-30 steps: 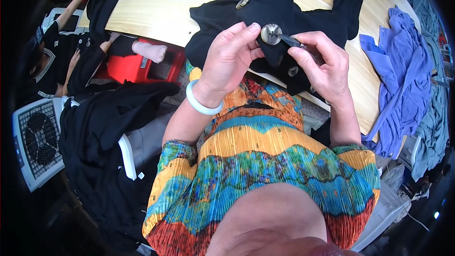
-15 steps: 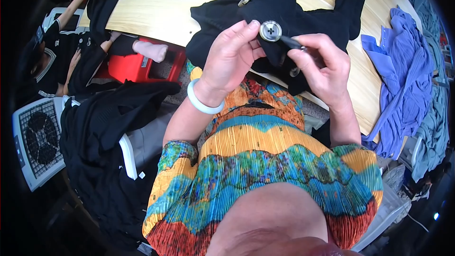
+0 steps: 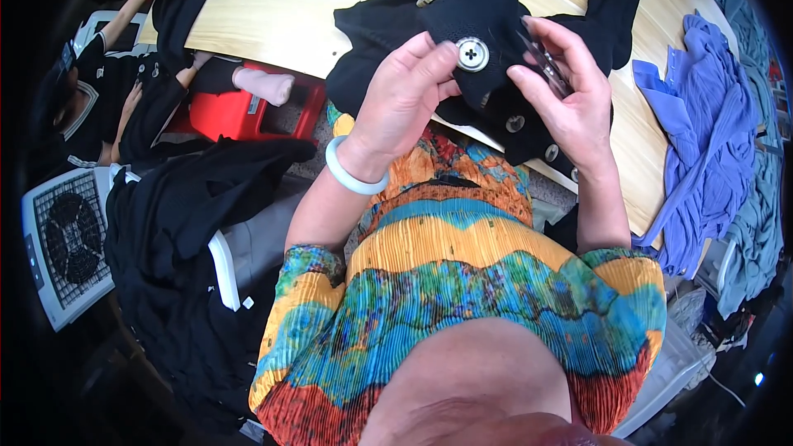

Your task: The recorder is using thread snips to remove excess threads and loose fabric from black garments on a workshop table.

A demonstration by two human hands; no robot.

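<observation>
1 thumb and the bent fingers of the left hand pinch a fold of a black garment, its cloth soft and matt. Just beside the thumb tip, between the 2 hands, sits a round button, smooth and glossy, with a pale rim and 4 dark holes. The right hand is half curled, thumb and fingers gripping a dark tool with a slim pointed end; it stands apart from the button. A smooth pale bangle rings the left wrist. More buttons dot the garment, 1 above the left hand and others below the round one.

The garment spreads over a bench of pale grained wood. To the right lies a crumpled, ribbed purple shirt. To the left are a glossy red stool, draped black cloth and a white fan with a square grille.
</observation>
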